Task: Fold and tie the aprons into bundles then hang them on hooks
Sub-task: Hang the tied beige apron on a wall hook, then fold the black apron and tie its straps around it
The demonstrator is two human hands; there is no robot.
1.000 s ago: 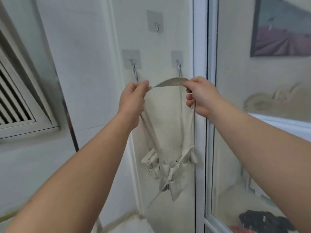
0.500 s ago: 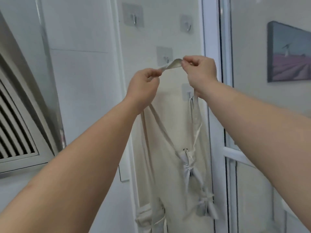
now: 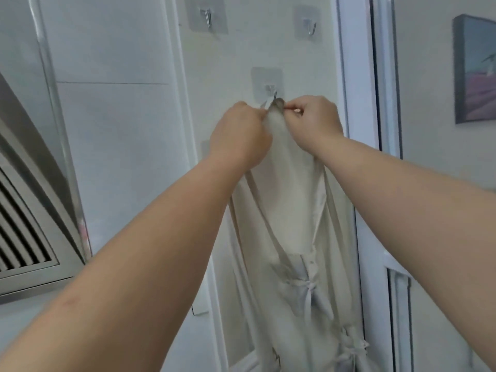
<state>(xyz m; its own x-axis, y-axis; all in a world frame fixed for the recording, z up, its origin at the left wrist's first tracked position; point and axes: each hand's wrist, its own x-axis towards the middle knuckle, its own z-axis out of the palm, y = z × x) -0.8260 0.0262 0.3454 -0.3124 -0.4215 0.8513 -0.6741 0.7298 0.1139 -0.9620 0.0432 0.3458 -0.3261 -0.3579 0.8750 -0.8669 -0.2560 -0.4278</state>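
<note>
1. Fingers: left hand (image 3: 239, 132) curled, its fingers (image 3: 251, 111) pinching the neck strap (image 3: 279, 102). Right hand (image 3: 314, 122) likewise, its fingers (image 3: 296, 106) pinching the strap from the other side. The hands are close together, with only a short span of strap between them.
2. That span sits right at the prong of the middle hook (image 3: 271, 90). Cannot tell whether it has cleared the tip.
3. The apron (image 3: 292, 210) hangs from the strap below both hands, against the wall, with its tie knot (image 3: 311, 288) lower down.
4. Judged step: hanging, so the tying looks done for this bundle.
5. To do it well: hold the span taut and level, raise it above the prong tip, press it to the wall, then lower it behind the prong.
6. Let go with one hand first and check that the strap seats before freeing the other.
7. The hook is on a stick-on plate, so ease the weight on and do not drop it.
8. Outward: two bare hooks (image 3: 208, 16) (image 3: 308, 26) above, a vent (image 3: 24, 237) to the left and a picture (image 3: 475, 71) to the right.
</note>
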